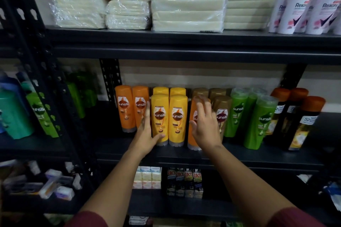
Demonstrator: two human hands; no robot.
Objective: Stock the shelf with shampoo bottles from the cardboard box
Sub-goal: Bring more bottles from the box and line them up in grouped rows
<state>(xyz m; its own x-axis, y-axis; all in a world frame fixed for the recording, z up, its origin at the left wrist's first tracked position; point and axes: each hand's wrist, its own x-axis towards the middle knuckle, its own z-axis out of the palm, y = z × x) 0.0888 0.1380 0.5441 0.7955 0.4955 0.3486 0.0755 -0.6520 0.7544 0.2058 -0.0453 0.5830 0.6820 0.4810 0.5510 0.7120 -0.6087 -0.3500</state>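
On the middle shelf (184,155), the left hand (147,132) lies flat against the front yellow bottle (160,119), fingers straight. The right hand (204,125), fingers spread and holding nothing, hovers before an orange bottle (191,134). Brown bottles (222,114) and green bottles (258,121) stand rightward.

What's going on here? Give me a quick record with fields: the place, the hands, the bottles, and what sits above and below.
place: dark metal shelf unit, seen from a head camera
left hand: fingers straight, against the left side of a front yellow bottle
right hand: fingers spread, in front of an orange bottle at the shelf's front edge
middle shelf: orange, yellow, gold, green and dark bottles, standing upright
above: wrapped pale packs, pink-capped deodorants
below: small boxes
cardboard box: not in view
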